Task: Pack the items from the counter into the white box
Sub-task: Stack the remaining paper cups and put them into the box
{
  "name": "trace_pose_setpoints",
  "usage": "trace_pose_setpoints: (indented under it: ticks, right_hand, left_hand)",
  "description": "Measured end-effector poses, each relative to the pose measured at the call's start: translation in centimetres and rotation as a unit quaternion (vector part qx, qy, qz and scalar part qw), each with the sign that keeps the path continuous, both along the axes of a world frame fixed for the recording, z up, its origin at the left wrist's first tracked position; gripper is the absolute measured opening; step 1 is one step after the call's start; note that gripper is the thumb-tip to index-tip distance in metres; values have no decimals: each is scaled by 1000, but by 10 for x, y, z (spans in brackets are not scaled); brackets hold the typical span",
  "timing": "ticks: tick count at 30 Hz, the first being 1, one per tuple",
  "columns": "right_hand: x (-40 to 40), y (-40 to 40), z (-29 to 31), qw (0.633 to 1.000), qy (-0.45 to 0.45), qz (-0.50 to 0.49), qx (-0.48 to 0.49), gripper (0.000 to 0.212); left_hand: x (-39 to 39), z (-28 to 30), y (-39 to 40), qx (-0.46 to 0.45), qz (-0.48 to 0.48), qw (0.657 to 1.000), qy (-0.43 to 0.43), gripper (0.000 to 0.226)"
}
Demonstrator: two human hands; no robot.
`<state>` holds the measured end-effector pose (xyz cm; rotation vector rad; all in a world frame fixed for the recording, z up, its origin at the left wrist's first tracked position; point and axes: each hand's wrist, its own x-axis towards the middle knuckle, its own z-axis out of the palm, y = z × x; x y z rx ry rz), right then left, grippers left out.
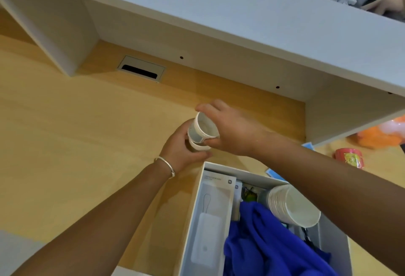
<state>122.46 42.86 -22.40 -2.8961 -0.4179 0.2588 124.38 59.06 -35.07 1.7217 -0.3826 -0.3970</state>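
Observation:
My right hand (232,132) grips a white paper cup (202,130), tilted with its mouth facing me, just above the wooden counter. My left hand (178,147) closes around a second white cup (198,146) right under the first; the two cups touch. Both hands hover just beyond the far end of the white box (192,210). In the box lie a white power-bank package (213,216), a blue cloth (265,242) and a stack of white paper cups (293,205) on its side.
A white shelf unit (241,25) overhangs the wooden counter (65,133). A cable slot (141,70) sits in the counter at the back. To the right stand a red tin (349,158), an orange object (381,135) and blue cards (272,172).

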Motion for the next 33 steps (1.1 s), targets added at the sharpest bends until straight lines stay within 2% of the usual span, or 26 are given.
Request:
trace_pose_setpoints:
  ticks: [7,11,16,22,28,30,33]
  right_hand:
    - [-1,-5,-9,995,25,16,-92,77]
    - [-1,-2,-22,995,40,12,-87,78]
    - [0,-3,-37,996,32,23,-82,80]
    - [1,-5,-48,997,68,8,-40,89]
    - [4,-1,-30,987,135,-10,-84,95]
    - [2,-1,-13,989,139,-42,-33,94]
    - [-16,-13,20,988,65,-93,107,91]
  left_hand:
    - [1,-1,-1,4,-20,999,-40,73]
    - [1,-4,-3,1,-28,998,-50,63]
    - [1,-7,-1,-7,-27,999,-45,66]
    - [3,-13,1,7,-20,999,-35,66]
    - [3,2,1,7,-37,999,-8,66]
    - [4,22,3,4,-40,999,-27,61]
    - [9,70,1,1,-46,996,-74,64]
